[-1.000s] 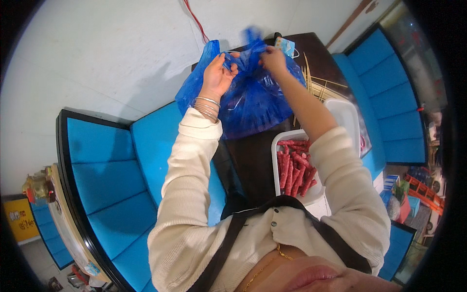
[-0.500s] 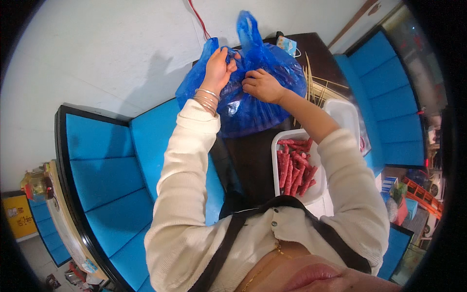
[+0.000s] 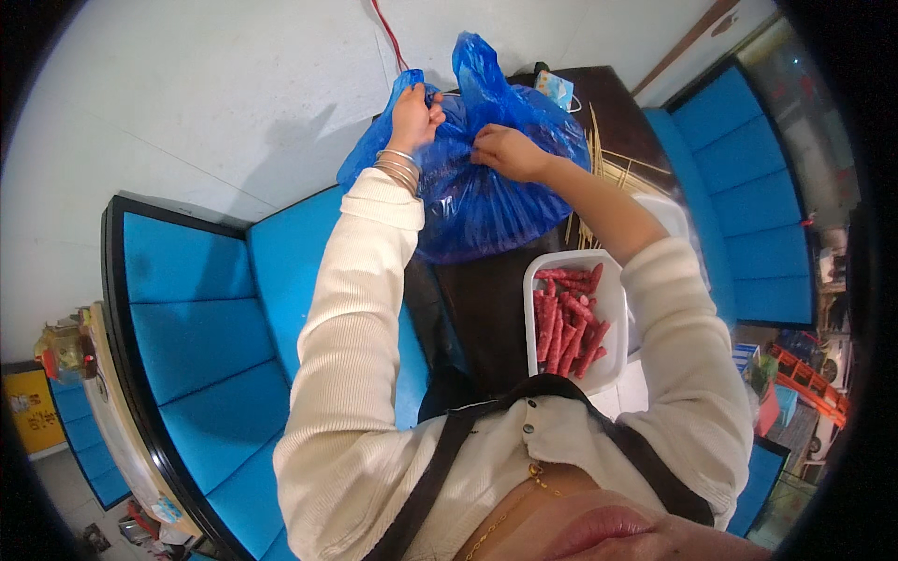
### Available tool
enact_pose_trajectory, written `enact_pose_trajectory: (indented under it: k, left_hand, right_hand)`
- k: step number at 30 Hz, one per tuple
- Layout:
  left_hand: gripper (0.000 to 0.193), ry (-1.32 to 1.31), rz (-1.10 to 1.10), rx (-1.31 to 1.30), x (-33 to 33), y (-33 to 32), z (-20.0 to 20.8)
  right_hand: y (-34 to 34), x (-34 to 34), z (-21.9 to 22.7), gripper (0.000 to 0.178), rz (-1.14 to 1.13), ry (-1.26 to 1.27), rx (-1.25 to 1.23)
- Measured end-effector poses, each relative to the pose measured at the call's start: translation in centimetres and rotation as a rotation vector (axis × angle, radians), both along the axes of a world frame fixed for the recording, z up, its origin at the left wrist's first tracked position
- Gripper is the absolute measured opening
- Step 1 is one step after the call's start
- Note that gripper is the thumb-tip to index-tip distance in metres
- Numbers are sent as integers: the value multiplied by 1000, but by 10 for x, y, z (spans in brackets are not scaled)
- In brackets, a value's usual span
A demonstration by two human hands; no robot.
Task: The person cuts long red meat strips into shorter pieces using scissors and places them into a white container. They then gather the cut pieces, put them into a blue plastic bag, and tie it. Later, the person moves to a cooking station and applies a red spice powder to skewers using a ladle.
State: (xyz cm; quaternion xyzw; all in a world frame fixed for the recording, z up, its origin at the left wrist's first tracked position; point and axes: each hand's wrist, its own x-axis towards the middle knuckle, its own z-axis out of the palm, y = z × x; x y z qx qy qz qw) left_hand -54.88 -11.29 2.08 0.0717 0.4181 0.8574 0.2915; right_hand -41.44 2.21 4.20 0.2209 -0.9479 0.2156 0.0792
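A big, full blue plastic bag (image 3: 486,215) sits on the dark table, its contents hidden by the film. With fingers curled closed, my left hand (image 3: 416,117) grips the bag near its left handle. My right hand (image 3: 508,152) pinches the gathered film at the bag's middle, just right of my left hand. The other handle loop stands up loose behind my right hand. Near me, right of the bag, a white tub (image 3: 613,280) holds several red sausage-like sticks (image 3: 568,323).
Thin wooden skewers (image 3: 613,173) lie right of the bag, beside a second white container (image 3: 662,213). A tissue pack (image 3: 556,89) rests at the table's far end. Blue padded benches (image 3: 201,309) flank the dark table (image 3: 486,309), and a red cable (image 3: 387,35) hangs on the wall.
My left hand has shifted slightly left and down, still gripping the bag. The bag's standing handle has sagged a little, and the film at the middle is pulled tighter.
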Motion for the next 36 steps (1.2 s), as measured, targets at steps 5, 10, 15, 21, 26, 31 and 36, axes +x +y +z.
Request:
enact_pose_trajectory:
  k: [5,10,15,21,26,31,36]
  left_hand:
    - [13,-79,184,-88,11,5,-12]
    - [18,741,114,-251,59,-3,21]
    - [21,1656,353,-614,83,-8,51]
    - [22,1211,-79,-713,68,-7,28]
    - [21,1148,-132,-888,61,11,19]
    - [16,50,-334,-329,54,14,21]
    - [13,247,-152,-436,55,23,12]
  right_hand:
    - [-7,-12,-5,24,-548,-337,-732]
    - [-15,-18,-18,15,-273,162,23]
    - [8,-7,2,22,-320,-234,-572]
    - [20,11,24,17,-93,-20,-353]
    - [8,9,20,20,-357,303,80]
    - [10,2,23,13,-346,569,116]
    - [8,14,15,7,-320,397,188]
